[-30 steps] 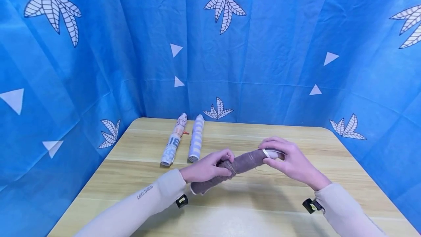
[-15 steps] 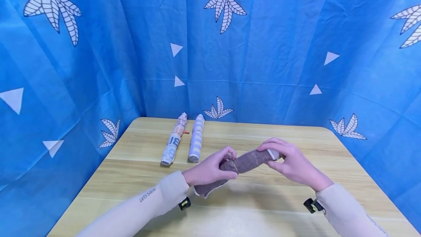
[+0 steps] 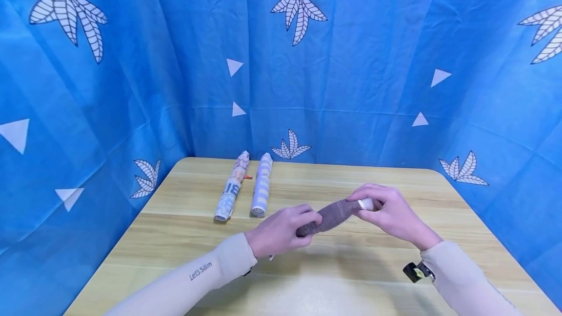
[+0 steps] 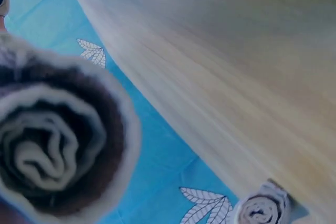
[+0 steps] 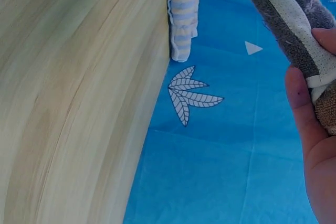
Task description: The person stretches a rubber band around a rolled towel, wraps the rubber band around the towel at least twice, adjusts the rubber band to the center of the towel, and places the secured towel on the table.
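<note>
A rolled brown towel (image 3: 335,216) is held above the table, tilted up to the right. My left hand (image 3: 281,232) grips its lower left part with curled fingers, covering most of that end. My right hand (image 3: 392,214) pinches the upper right end, by a pale strip across the roll. Up close in the left wrist view, the towel's end (image 4: 42,156) shows a coiled spiral. Seen from the right wrist, a pale band runs along the grey-brown towel (image 5: 291,22), with thumb and a finger on either side.
Two more rolled towels lie side by side at the table's back left: one printed towel (image 3: 231,187) with a small red tag, and one striped towel (image 3: 262,185). The wooden table (image 3: 421,184) is bordered by a blue patterned curtain (image 3: 351,62).
My left hand has shifted slightly right and its fingers have curled tighter round the towel, hiding more of the lower end. My right hand has stayed nearly in place.
</note>
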`<state>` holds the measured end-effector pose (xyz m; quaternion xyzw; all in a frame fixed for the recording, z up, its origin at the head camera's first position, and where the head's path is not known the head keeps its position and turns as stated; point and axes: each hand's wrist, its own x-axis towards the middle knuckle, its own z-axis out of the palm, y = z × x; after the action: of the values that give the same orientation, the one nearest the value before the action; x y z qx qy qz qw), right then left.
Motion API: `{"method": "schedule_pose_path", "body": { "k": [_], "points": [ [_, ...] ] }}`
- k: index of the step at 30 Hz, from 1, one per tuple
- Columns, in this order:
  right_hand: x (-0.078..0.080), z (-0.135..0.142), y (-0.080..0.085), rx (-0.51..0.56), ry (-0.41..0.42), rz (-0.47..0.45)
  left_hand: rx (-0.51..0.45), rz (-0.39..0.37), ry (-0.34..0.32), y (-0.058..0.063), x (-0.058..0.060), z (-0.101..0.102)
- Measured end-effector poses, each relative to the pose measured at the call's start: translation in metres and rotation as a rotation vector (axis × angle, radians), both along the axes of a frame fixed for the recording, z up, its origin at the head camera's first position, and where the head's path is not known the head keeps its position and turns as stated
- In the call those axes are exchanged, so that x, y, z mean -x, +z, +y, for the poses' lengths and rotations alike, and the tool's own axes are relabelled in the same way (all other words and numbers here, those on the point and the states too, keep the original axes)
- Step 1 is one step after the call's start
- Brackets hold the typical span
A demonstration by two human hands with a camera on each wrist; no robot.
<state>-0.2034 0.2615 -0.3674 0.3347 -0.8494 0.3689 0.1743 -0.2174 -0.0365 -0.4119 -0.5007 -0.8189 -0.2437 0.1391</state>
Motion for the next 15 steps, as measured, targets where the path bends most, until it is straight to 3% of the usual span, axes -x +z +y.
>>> {"method": "schedule_pose_path", "body": {
  "k": [9, 15],
  "points": [
    [0.0055, 0.0024, -0.0015, -0.029, -0.008, -0.028, 0.045, 0.056, -0.064, 0.0000, 0.0041, 0.0011],
    [0.0048, 0.0044, -0.0009, -0.026, -0.016, -0.050, 0.030, 0.033, -0.077, 0.0002, 0.0053, 0.0009]
  ]
}}
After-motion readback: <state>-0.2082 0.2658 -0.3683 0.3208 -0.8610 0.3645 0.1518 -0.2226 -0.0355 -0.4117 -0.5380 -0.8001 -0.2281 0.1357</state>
